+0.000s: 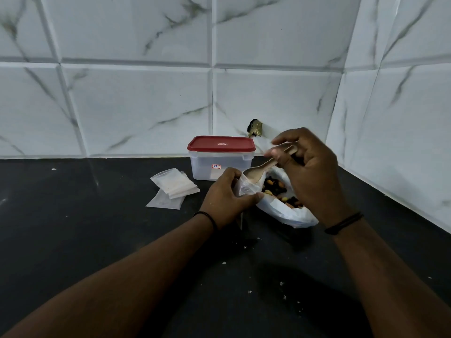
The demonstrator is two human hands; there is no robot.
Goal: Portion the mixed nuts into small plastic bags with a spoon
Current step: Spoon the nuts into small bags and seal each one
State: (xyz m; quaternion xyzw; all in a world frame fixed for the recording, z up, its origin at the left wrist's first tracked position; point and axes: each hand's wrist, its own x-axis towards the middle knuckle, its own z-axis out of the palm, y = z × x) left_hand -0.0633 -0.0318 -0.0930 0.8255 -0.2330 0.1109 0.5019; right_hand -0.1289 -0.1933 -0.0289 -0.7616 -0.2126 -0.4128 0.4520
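My left hand grips a small clear plastic bag and holds its mouth open. My right hand pinches the handle of a pale wooden spoon, tilted so that its bowl sits at the small bag's mouth. Just behind and to the right lies a larger white plastic bag, open, with mixed nuts showing inside. The spoon's handle end is hidden in my right hand.
A stack of empty small bags lies left of my hands on the black countertop. A clear box with a red lid stands against the marble-tiled wall. Crumbs dot the counter in front.
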